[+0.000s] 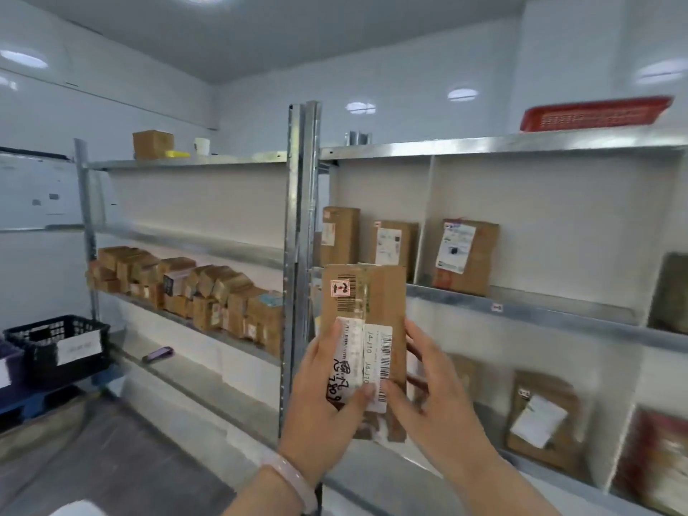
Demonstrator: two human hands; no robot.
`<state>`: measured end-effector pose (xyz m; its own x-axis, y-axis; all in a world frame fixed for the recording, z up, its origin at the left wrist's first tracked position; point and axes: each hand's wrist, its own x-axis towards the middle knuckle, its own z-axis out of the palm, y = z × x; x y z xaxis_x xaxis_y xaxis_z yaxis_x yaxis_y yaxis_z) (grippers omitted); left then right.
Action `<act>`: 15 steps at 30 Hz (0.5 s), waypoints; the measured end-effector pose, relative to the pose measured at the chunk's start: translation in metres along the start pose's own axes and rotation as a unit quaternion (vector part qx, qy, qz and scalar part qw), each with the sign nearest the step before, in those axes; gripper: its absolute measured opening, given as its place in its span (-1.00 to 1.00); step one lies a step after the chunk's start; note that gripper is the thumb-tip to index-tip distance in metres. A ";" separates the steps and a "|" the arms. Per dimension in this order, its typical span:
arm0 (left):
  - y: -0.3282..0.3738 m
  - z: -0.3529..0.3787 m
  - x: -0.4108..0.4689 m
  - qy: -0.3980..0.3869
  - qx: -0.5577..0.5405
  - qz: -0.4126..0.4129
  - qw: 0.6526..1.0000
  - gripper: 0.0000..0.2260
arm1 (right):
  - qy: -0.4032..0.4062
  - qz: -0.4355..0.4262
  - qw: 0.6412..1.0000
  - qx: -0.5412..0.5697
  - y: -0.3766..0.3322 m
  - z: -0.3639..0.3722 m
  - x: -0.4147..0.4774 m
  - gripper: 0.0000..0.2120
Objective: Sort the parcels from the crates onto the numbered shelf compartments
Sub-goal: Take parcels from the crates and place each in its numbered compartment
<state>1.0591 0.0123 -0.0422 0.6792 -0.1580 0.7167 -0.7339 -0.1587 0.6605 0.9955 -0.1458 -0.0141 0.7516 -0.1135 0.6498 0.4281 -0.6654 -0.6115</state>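
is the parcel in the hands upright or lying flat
Upright. The parcel is held on end, long side vertical; the left hand grips its lower left, the right hand its lower right edge.

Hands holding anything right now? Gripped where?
Both hands hold one upright cardboard parcel by its lower half: left hand on the lower left edge, thumb across the label; right hand on the lower right edge.
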 end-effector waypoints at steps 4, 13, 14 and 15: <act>0.002 0.064 0.033 -0.029 -0.043 0.015 0.999 -0.20 | 0.036 -0.002 0.997 -0.062 0.034 -0.048 0.013 -0.25; -0.008 0.181 0.107 -0.098 -0.101 0.063 0.988 -0.21 | 0.110 0.036 0.971 -0.210 0.102 -0.112 0.044 -0.23; -0.011 0.193 0.116 -0.106 -0.110 0.071 0.986 -0.21 | 0.111 0.044 0.967 -0.226 0.109 -0.118 0.050 -0.24; -0.013 0.205 0.125 -0.113 -0.117 0.078 0.984 -0.21 | 0.116 0.048 0.962 -0.243 0.116 -0.123 0.055 -0.25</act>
<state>1.1558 -0.2048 -0.0067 0.5235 -0.3786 0.7633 -0.7936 0.1094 0.5985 1.0250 -0.3203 0.0059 0.6191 -0.3153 0.7192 0.0354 -0.9037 -0.4267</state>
